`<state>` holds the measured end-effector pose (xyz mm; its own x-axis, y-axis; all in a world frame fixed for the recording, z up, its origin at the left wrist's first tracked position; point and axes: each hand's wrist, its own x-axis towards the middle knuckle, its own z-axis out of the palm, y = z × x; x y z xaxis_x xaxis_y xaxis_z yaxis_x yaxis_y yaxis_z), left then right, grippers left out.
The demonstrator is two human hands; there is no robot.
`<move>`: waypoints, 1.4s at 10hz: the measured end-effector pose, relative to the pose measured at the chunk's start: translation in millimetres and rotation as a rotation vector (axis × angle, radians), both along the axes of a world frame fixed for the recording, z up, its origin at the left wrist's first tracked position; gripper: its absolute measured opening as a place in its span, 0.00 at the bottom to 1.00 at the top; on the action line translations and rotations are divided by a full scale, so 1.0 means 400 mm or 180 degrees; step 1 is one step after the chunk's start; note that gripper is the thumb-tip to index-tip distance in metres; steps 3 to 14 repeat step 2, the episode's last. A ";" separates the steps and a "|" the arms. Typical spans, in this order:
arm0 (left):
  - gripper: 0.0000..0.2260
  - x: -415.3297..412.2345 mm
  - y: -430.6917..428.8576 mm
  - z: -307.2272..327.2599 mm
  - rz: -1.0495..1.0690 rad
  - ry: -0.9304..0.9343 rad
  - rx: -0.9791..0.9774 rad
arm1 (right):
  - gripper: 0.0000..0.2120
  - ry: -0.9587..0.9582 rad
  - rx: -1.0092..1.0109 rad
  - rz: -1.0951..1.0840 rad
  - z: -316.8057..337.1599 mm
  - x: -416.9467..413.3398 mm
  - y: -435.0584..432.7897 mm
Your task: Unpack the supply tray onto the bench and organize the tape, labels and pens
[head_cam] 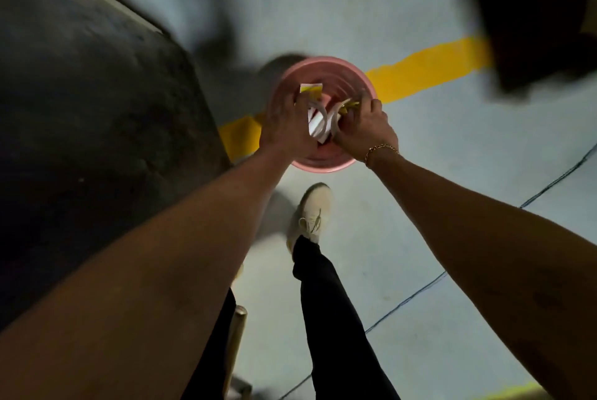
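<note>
So basically nothing's unpacked yet as far as I can see. The supply tray is really a round pink tub, and it's out in front of the person over the grey floor, right by the yellow floor line, with the dark bench off to the left and bare in the part that shows. Both hands are down in the tub: the left hand is curled over the near-left rim with white tape rolls just beside its fingers, and the right hand is closed around stuff on the right side, maybe the other roll and some yellow bits, too blurry to say exactly. A yellow-and-white label pack pokes up at the back. I can't pick out pens. My guess is this is the very start: everything still needs to get onto the bench and be sorted.
</note>
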<state>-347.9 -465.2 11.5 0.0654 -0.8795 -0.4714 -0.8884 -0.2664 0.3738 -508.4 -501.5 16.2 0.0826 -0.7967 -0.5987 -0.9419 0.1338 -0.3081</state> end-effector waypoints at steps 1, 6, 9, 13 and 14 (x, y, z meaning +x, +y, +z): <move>0.43 0.001 0.001 -0.036 0.0010 -0.0053 0.0135 | 0.45 0.0016 0.0025 0.0119 -0.028 0.007 -0.009; 0.45 0.001 0.001 -0.014 0.0053 -0.0095 0.0274 | 0.53 0.0096 0.0236 0.0142 -0.011 0.007 -0.008; 0.45 0.001 0.001 -0.014 0.0053 -0.0095 0.0274 | 0.53 0.0096 0.0236 0.0142 -0.011 0.007 -0.008; 0.45 0.001 0.001 -0.014 0.0053 -0.0095 0.0274 | 0.53 0.0096 0.0236 0.0142 -0.011 0.007 -0.008; 0.45 0.001 0.001 -0.014 0.0053 -0.0095 0.0274 | 0.53 0.0096 0.0236 0.0142 -0.011 0.007 -0.008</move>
